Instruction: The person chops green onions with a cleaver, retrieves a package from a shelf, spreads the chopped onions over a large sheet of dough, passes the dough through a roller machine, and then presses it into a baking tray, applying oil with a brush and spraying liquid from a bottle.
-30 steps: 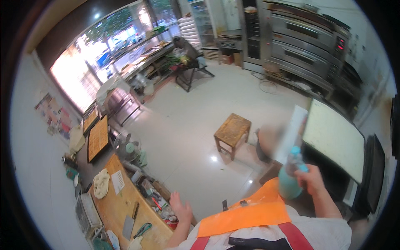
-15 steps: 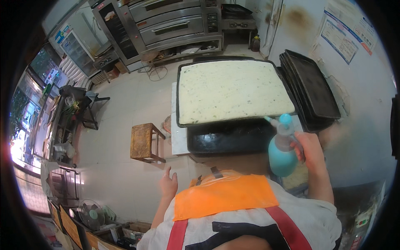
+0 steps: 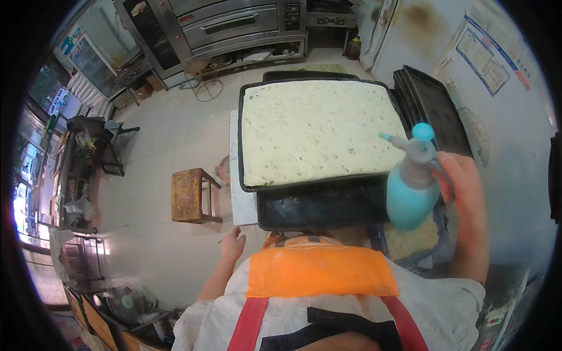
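Note:
My right hand (image 3: 459, 175) is wrapped around the handle of a teal pressure spray bottle (image 3: 413, 202) with a grey neck and teal knob. The bottle is held upright, its nozzle pointing left over the near right part of a big dark baking tray (image 3: 241, 140). A pale sheet of dough or batter with green specks (image 3: 322, 131) fills that tray nearly to its rim. No spray can be made out. Low beside the table's left front corner hangs my left hand (image 3: 233, 244), away from the trays, its fingers loosely apart.
Another black tray (image 3: 316, 210) lies under the filled one on a white table (image 3: 241, 202). Dark trays (image 3: 436, 111) lean stacked against the right wall. A container with yellowish contents (image 3: 413, 241) sits below the bottle. A wooden stool (image 3: 188, 196) stands left; a deck oven (image 3: 231, 26) stands behind.
My right hand has raised the spray bottle and moved it slightly right. The filled tray now appears a little lower and further left as the view shifts. My left hand stays low.

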`<action>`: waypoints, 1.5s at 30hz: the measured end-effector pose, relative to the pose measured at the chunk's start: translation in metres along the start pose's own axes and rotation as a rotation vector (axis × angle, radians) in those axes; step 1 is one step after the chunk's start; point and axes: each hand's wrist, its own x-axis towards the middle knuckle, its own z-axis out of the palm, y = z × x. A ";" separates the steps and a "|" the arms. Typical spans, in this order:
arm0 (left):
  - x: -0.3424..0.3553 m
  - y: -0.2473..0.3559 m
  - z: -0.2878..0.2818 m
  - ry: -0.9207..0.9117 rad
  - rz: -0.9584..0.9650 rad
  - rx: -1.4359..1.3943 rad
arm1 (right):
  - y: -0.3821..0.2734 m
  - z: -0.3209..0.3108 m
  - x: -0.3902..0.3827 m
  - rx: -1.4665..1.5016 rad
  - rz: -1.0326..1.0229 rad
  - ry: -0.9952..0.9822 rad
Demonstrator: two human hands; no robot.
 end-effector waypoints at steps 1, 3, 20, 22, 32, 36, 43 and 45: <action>0.008 -0.010 -0.001 -0.002 -0.015 -0.007 | -0.004 0.007 0.005 -0.081 0.002 -0.008; 0.020 -0.028 -0.009 -0.006 -0.045 -0.012 | -0.019 0.029 0.016 -0.255 0.001 -0.096; 0.051 -0.242 -0.052 -0.191 -0.557 0.202 | -0.121 0.145 0.135 -0.331 0.014 -0.117; 0.058 -0.253 -0.054 -0.201 -0.549 0.198 | -0.117 0.136 0.145 -0.326 0.017 -0.024; 0.124 -0.260 -0.037 -0.262 -0.445 0.048 | -0.044 0.023 0.179 -0.315 0.216 0.389; 0.140 -0.257 -0.035 -0.241 -0.412 0.045 | -0.027 -0.004 0.190 -0.370 0.298 0.537; 0.129 -0.242 -0.045 -0.206 -0.435 0.102 | -0.026 0.004 0.212 -0.344 0.310 0.497; 0.117 -0.248 -0.038 -0.221 -0.467 0.128 | -0.027 0.014 0.217 -0.306 0.290 0.428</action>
